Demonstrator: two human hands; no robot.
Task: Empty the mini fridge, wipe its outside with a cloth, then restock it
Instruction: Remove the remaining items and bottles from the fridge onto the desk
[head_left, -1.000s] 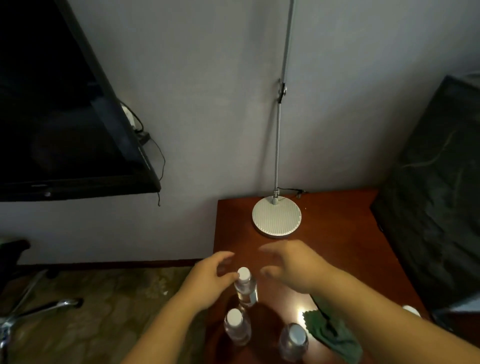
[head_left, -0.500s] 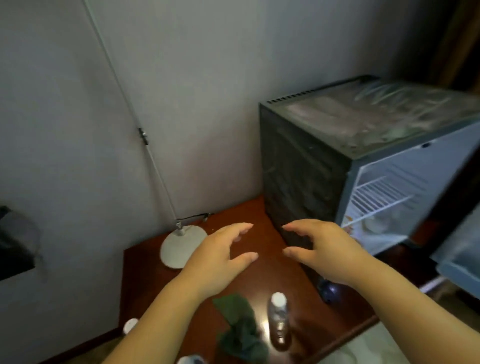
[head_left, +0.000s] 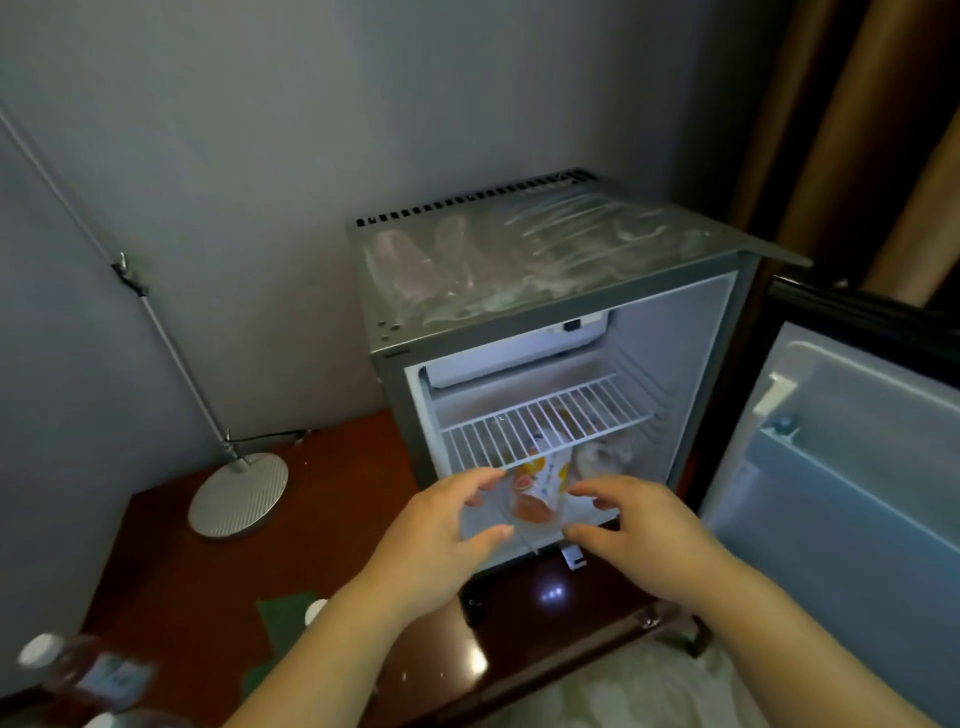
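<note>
The mini fridge stands at the right rear of the table, its back near the wall. Its door is swung wide to the right, so the whole front opening is free. Inside, a white wire shelf spans the cabinet at mid-height. The space under it is low, and there an orange fruit-printed packet stands near the front lip. The fridge's front lies close to the table's front edge, which leaves a narrow strip of bare wood before it.

Both arms reach forward from the lower edge of the view to the mouth of the lower compartment. The left hand is just left of the packet and the right hand just right of it. Both are spread, with fingers bent above and thumbs below, palms facing each other. Whether any fingertip touches the packet cannot be told.

The table is dark, glossy red-brown wood. A round lamp base sits near its left rear corner, well apart from the fridge. A green cloth lies toward the front left, partly under the left forearm. A blurred bottle with a white cap stands at the front left corner. A brown curtain hangs behind the door.
</note>
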